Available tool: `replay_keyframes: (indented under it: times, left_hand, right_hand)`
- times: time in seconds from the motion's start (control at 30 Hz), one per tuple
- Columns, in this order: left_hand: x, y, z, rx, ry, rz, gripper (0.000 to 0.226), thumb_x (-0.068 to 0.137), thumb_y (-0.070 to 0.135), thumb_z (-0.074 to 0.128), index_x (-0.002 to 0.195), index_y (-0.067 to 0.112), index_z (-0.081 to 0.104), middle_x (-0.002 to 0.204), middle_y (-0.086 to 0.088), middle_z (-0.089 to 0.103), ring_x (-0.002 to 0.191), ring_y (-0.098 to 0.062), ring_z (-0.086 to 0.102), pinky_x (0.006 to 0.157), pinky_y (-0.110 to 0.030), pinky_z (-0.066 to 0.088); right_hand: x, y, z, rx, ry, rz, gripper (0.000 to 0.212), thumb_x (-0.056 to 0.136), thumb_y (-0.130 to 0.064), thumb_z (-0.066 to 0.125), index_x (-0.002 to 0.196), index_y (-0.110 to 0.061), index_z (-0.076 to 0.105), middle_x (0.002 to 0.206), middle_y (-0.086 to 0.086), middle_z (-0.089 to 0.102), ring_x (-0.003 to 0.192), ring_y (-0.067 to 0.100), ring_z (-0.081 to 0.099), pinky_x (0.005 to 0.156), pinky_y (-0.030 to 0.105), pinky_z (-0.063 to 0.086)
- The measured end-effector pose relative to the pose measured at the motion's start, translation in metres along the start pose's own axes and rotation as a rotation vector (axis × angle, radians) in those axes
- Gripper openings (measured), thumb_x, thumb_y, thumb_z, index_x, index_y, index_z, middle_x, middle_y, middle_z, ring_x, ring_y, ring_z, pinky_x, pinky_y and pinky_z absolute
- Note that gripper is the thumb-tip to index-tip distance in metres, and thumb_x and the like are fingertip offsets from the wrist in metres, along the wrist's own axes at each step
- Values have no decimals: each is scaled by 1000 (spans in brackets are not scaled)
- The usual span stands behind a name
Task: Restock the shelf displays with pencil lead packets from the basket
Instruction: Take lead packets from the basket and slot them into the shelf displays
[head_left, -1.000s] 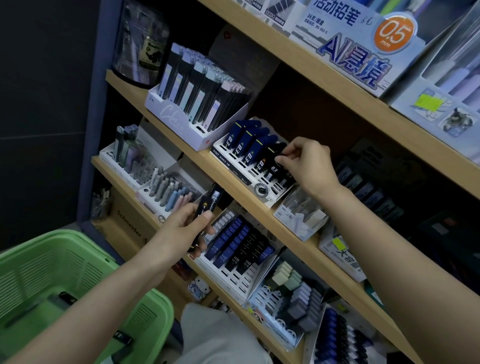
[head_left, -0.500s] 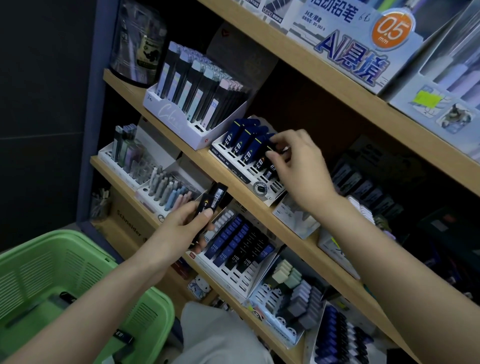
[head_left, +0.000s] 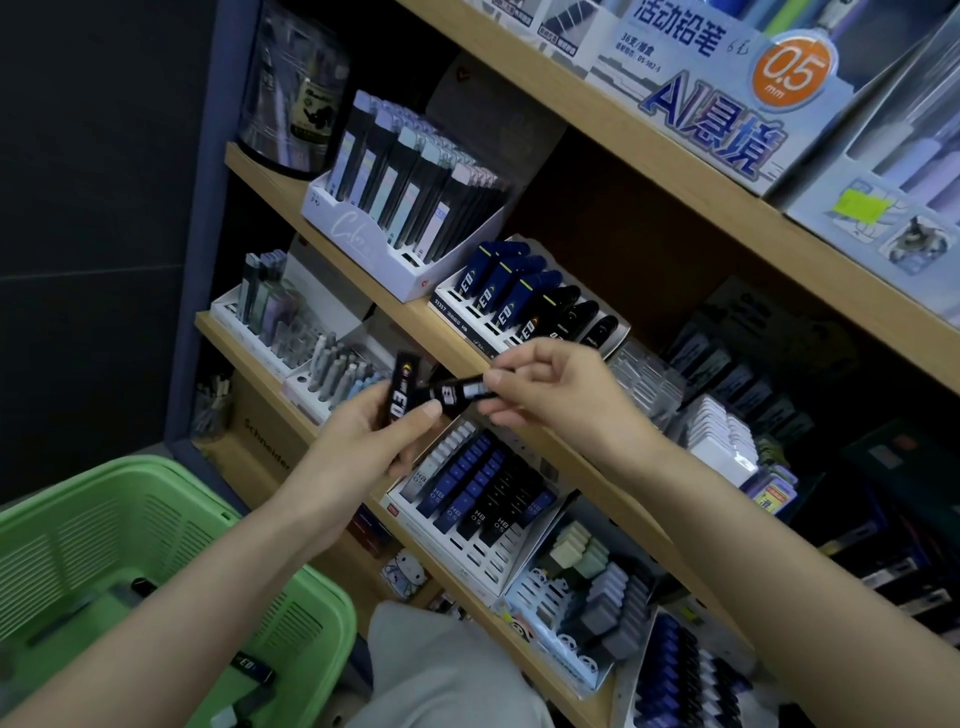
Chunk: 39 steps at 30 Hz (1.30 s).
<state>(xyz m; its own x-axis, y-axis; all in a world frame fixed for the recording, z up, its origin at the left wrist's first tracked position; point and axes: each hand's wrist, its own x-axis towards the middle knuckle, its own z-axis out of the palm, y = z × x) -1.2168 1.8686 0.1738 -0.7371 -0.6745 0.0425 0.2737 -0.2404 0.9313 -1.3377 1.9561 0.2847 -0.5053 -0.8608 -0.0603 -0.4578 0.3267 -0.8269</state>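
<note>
Basket (head_left: 104, 530), green, bottom left by dark wall (head_left: 93, 208); loose packet (head_left: 253, 670) on its floor. Left hand (head_left: 358, 441): fingers wrapped round upright black packet (head_left: 397, 400). Right hand (head_left: 561, 395): fingers pinch end of second black packet (head_left: 457, 392), lying crosswise. Both just below display tray (head_left: 467, 322) on wooden shelf (head_left: 265, 176).

Both arms reach forward. The left hand (head_left: 358, 441) grips a black packet (head_left: 401, 402); the right hand (head_left: 556, 395), at its 3 o'clock, pinches a second packet (head_left: 460, 394).
</note>
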Motion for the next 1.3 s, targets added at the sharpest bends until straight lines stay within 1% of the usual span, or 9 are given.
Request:
replay_keyframes:
  times: [0.1,0.2,0.33,0.4,0.47,0.57,0.8,1.0,1.3]
  left_hand:
    - [-1,2,-1,-8,40,40,4,85,19,62,83,16,62,51,8,41,46,-6,36,50,-17,34]
    - [-2,0,2,51,40,99,14,85,14,65,73,18,59,45,13,47,43,1,40,47,-13,36]
    - [-3,2,5,126,34,128,14,82,11,70,94,15,63,68,12,62,51,7,52,53,-9,40]
    - [-4,1,4,114,41,105,19,85,17,67,101,18,57,69,12,60,52,5,52,56,-14,40]
    - [-4,-1,1,81,32,54,15,91,22,59,103,17,52,60,10,56,47,-2,48,53,-18,37]
    - [-3,-4,0,37,27,10,9,97,21,49,95,12,47,64,4,61,47,-9,43,47,-19,36]
    - [-1,-7,-1,58,34,-13,14,100,17,43,90,7,44,64,5,64,48,-10,43,45,-19,37]
    - [0,-13,0,87,40,-42,12,99,16,44,91,7,44,70,1,63,44,-8,43,44,-20,37]
    - [2,-20,3,125,37,-58,13,98,15,46,88,8,44,74,-10,61,43,-8,44,44,-21,37]
  right_hand:
    - [-8,11,8,-245,-79,5,11,86,-10,66,91,-17,60,87,7,67,81,15,67,76,27,57]
    - [-13,21,21,-523,-117,-104,17,85,-14,69,97,-21,60,90,-1,65,85,11,64,81,30,55]
    - [-18,20,34,-591,-114,-212,41,84,-12,71,115,-23,47,87,-8,59,72,0,58,63,11,49]
    - [-21,17,33,-525,-117,-244,50,83,-10,71,118,-31,41,90,-12,59,70,1,61,63,14,52]
    - [-22,10,25,-484,-67,-262,45,85,-11,69,111,-36,43,92,-10,62,72,4,66,63,22,57]
    - [-18,1,1,-387,123,-246,27,90,-17,61,98,-39,47,94,-9,62,75,6,68,61,17,55]
    - [20,10,-64,-531,582,-305,9,88,-19,67,94,-20,60,87,-10,62,78,0,59,74,10,49]
    - [43,26,-80,-617,594,-232,8,85,-20,71,88,-18,65,84,2,66,82,18,63,81,32,55]
    - [51,20,-87,-722,499,-169,12,83,-20,72,91,-19,63,76,3,61,69,10,56,60,15,47]
